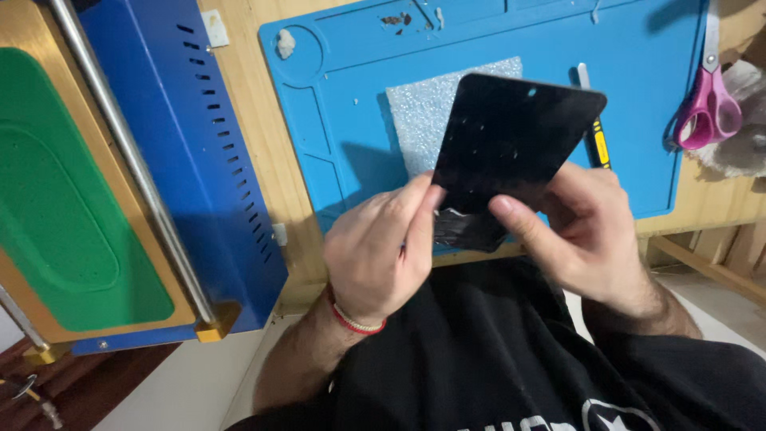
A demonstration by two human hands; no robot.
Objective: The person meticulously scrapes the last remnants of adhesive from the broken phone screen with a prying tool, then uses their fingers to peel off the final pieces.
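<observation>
black glass panel held tilted above blue mat, near desk edge (lifted clear for handling) | left hand fingers pinch lower corner | right hand fingers grip bottom edge, steadying | foam pad beneath | pink scissors well apart

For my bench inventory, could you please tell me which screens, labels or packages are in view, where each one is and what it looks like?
Black rectangular glass phone screen panel: held tilted above the blue silicone work mat, between left hand and right hand; dark, speckled, small round hole near its top edge.
Small white rectangular label: on the wooden bench, beside the blue metal machine.
No packages visible.
</observation>
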